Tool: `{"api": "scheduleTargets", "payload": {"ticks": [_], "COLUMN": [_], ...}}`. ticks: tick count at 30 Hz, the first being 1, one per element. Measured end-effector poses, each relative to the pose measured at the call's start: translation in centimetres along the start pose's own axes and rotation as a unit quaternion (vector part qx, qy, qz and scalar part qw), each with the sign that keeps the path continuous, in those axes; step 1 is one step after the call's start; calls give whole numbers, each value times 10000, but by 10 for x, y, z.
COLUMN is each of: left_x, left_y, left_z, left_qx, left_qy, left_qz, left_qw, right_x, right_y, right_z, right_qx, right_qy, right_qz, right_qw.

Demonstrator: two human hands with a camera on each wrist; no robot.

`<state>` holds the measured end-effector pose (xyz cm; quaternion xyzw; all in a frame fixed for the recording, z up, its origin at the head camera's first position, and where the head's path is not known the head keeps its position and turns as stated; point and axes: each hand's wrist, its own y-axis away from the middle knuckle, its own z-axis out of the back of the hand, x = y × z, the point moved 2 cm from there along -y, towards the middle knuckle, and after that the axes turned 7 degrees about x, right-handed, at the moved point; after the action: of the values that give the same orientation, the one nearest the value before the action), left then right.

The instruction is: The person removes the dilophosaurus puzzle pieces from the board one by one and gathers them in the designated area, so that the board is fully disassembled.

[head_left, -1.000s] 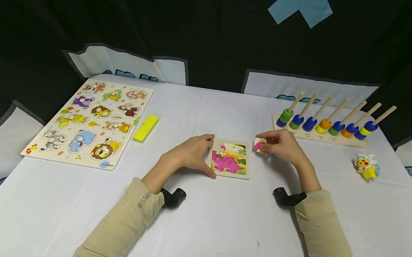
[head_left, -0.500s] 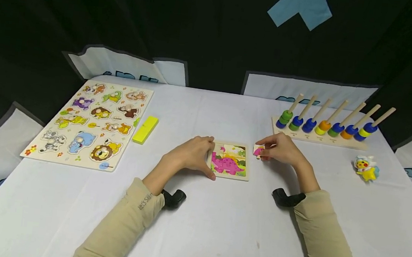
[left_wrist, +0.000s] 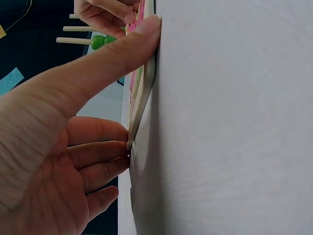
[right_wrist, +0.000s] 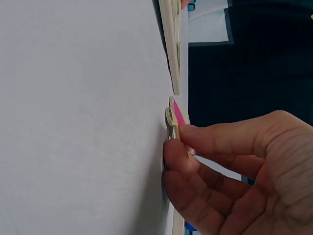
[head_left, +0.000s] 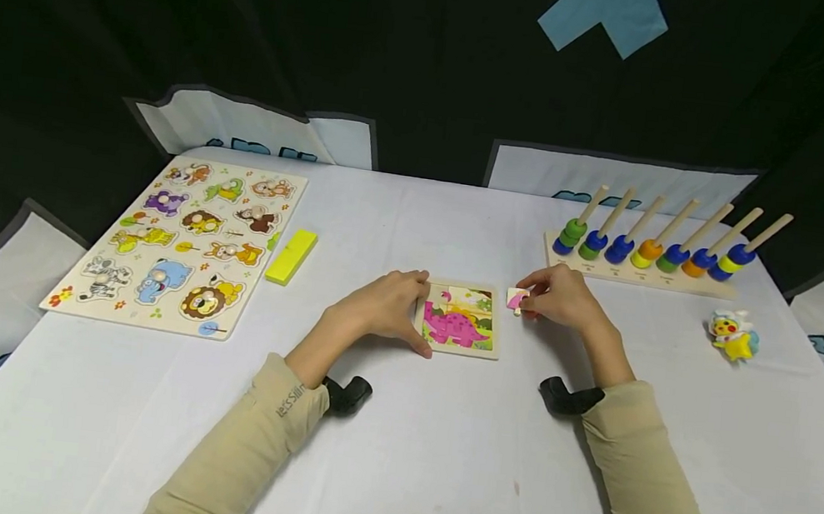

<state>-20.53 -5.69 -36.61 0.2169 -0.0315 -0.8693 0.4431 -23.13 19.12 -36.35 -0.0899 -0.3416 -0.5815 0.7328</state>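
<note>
A small wooden dinosaur jigsaw puzzle (head_left: 459, 329) lies in the middle of the table, its pink dinosaur showing inside a light wooden frame. My left hand (head_left: 386, 308) holds the frame's left side, thumb at the near corner and fingertips at the far one; the left wrist view has the thumb (left_wrist: 105, 68) along the frame's edge. Just right of the puzzle, my right hand (head_left: 560, 298) pinches a small puzzle piece (head_left: 516, 299) with pink on it. In the right wrist view thumb and fingers hold that piece (right_wrist: 179, 115) tilted, close over the table, partly hidden by the fingertips.
On the left lies a large animal peg puzzle board (head_left: 179, 245), with a yellow block (head_left: 292, 257) beside it. A wooden peg stand (head_left: 640, 273) with coloured rings is at the back right, and a small yellow figurine (head_left: 733, 334) stands in front of it.
The right hand and forearm have shifted very slightly, and the piece in its fingers has turned a little. The left hand and the puzzle frame stay in place.
</note>
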Motion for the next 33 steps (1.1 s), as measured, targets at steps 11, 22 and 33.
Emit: {"api": "scheduleTargets", "payload": {"ticks": [11,22,33], "left_x": [1,2,4], "left_y": [3,3,2], "left_z": [-1,-3,-5], "left_qx": [100,130,172], "left_qy": [222,419,516], "left_qz": [60,15,-30], "left_qw": [9997,9990,9985], "right_x": [2,3,7], "right_y": [1,1,2], "right_z": [-2,-4,-2], "right_qx": [-113,-198,-112], "right_qy": [149,397,523], "right_qz": [19,-21,-119], "right_qw": [9998,9990,9985]}}
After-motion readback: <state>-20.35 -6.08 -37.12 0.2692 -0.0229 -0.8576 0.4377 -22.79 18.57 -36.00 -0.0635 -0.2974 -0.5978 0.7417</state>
